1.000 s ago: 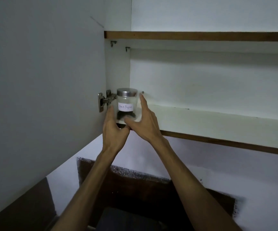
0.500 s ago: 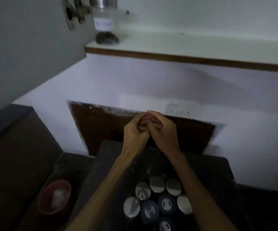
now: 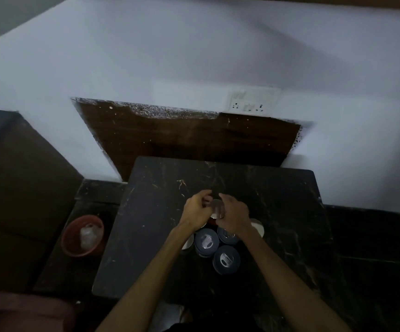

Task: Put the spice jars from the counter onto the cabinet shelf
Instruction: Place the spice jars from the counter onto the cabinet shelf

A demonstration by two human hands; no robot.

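Note:
Several spice jars cluster on the dark marble counter (image 3: pixel 160 212): dark-lidded ones (image 3: pixel 206 240) (image 3: pixel 226 259) and silver-lidded ones (image 3: pixel 257 227). At the far end of the cluster stands a silver-lidded spice jar (image 3: pixel 216 203) with reddish contents. My left hand (image 3: pixel 197 209) curls against its left side, and my right hand (image 3: pixel 233 215) wraps its right side with fingers over the lid's edge. My hands and forearms hide parts of the other jars. Of the cabinet shelf, only a brown strip (image 3: pixel 361 1) shows at the top.
A red-brown bucket (image 3: pixel 83 236) holding a clear plastic item sits on the lower ledge left of the counter. A white switch and socket plate (image 3: pixel 251 101) is on the wall above a brown panel (image 3: pixel 182 140). Bare counter stretches behind and beside the jars.
My hands let go of the black pepper jar on the cabinet shelf and came down to the counter. They now close around a silver-lidded jar. The view dropped from shelf to counter.

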